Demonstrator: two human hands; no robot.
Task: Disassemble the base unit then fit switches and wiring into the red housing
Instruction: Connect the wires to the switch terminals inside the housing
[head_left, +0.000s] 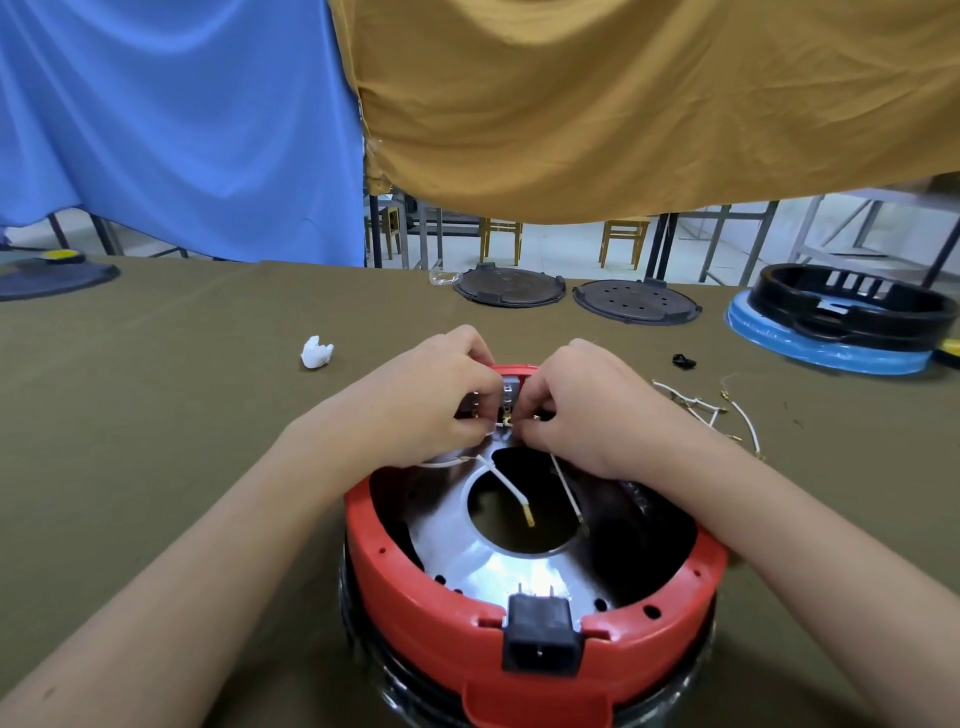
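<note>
The red housing (415, 587) stands upside down in front of me, its shiny metal plate (519, 577) showing inside. A black power socket (540, 642) sits in its near rim. At the far rim my left hand (431, 395) grips a grey switch (509, 397), with another switch partly hidden under its fingers. My right hand (582, 405) pinches a white wire end (506, 423) at the switch's brass terminals. Two loose white wires (511, 493) with brass connectors hang down over the plate's round hole.
Spare white wires (717, 410) lie right of the housing, near a small black part (683, 360). A crumpled white tissue (316, 352) lies to the left. Two dark round plates (509, 288) and a black ring on a blue base (847, 317) sit at the far edge.
</note>
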